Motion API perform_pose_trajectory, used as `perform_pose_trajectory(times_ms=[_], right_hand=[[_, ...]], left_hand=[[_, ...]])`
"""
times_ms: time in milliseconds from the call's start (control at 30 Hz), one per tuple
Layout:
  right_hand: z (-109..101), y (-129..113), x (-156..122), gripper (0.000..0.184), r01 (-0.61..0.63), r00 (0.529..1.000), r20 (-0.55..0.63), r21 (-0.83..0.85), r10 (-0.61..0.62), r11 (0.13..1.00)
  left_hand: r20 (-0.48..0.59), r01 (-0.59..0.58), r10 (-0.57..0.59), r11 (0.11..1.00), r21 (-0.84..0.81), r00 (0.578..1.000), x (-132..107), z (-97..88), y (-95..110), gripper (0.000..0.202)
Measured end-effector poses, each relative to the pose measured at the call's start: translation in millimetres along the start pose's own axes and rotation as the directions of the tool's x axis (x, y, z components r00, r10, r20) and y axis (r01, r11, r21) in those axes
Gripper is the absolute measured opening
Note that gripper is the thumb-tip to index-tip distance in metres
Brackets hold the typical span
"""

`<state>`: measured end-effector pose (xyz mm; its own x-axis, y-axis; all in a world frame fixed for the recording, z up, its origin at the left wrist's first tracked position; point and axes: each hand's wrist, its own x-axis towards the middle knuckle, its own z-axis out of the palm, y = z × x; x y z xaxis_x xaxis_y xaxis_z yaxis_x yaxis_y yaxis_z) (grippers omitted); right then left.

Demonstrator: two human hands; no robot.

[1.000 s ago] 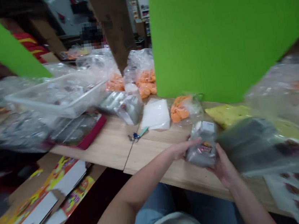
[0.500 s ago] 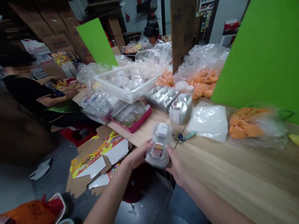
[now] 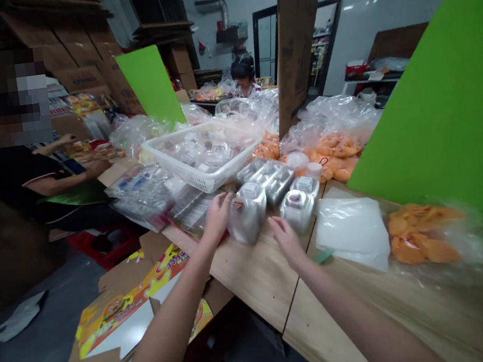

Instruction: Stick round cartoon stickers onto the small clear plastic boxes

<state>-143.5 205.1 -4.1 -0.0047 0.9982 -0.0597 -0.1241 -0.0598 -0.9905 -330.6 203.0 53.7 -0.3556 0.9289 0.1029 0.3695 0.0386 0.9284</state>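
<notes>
A stack of clear plastic clamshell boxes point(image 3: 245, 220) with a small printed label stands on the wooden table. My left hand point(image 3: 218, 214) is at its left side, fingertips touching or very near it, fingers not wrapped round it. To its right, my right hand point(image 3: 286, 239) is open, fingers stretched toward the stack with a gap between. A second stack of the same boxes point(image 3: 296, 208) is just beyond my right hand. More clear trays point(image 3: 270, 177) lie in rows behind these stacks.
A white plastic basket point(image 3: 209, 182) of clear packages stands behind. White plastic sheets point(image 3: 351, 232) and a bag of orange pieces point(image 3: 424, 235) lie at right. Green boards point(image 3: 447, 138) and a cardboard panel point(image 3: 291, 51) rise above the table. Flattened printed cartons point(image 3: 117, 314) lie lower left. A co-worker point(image 3: 47, 175) sits left.
The box stack held between both hands has moved forward and onto the table beside the other stack. My right hand has come away from it. The view has shifted.
</notes>
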Motion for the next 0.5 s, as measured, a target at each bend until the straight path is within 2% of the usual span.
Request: perform_pose_trajectory(times_ms=[33,67,100,133,167,233,333,433,500], right_hand=[[-16,-6,3,0.048,0.043,0.997,-0.056,-0.057,-0.046,0.997],[-32,-13,10,0.05,0.103,0.978,-0.161,-0.173,-0.131,0.979],[-47,-20,20,0.054,0.124,0.945,-0.261,-0.27,-0.196,0.955],[-58,-26,32,0.061,0.075,0.922,-0.345,-0.293,-0.179,0.953],[-65,-31,47,0.066,-0.04,0.918,-0.392,-0.241,-0.059,0.97],[-69,-36,74,0.071,-0.151,0.921,-0.383,-0.192,0.067,0.97],[-58,-29,94,0.075,-0.252,0.926,-0.324,-0.139,0.196,0.958],[-46,-16,83,0.077,-0.333,0.919,-0.255,-0.096,0.3,0.938],[-42,-10,69,0.077,-0.368,0.913,-0.22,-0.075,0.344,0.927]], left_hand=[[-0.156,-0.128,0.143,0.986,0.104,0.977,-12,2.6,-4,0.055],[-0.258,-0.24,0.302,0.939,0.246,0.918,-25,7.4,-11,0.059],[-0.273,-0.298,0.408,0.882,0.366,0.871,-37,14.3,-18,0.064],[-0.25,-0.327,0.474,0.825,0.46,0.844,-47,22.9,-28,0.07],[-0.206,-0.348,0.519,0.77,0.535,0.83,-54,32.4,-37,0.075],[-0.135,-0.365,0.558,0.688,0.627,0.819,-56,50.4,-56,0.074],[-0.124,-0.333,0.547,0.657,0.677,0.828,-38,63.5,-74,0.069],[-0.127,-0.294,0.492,0.686,0.665,0.861,-24,59.2,-78,0.073],[-0.127,-0.273,0.453,0.713,0.645,0.882,-26,54.2,-75,0.077]])
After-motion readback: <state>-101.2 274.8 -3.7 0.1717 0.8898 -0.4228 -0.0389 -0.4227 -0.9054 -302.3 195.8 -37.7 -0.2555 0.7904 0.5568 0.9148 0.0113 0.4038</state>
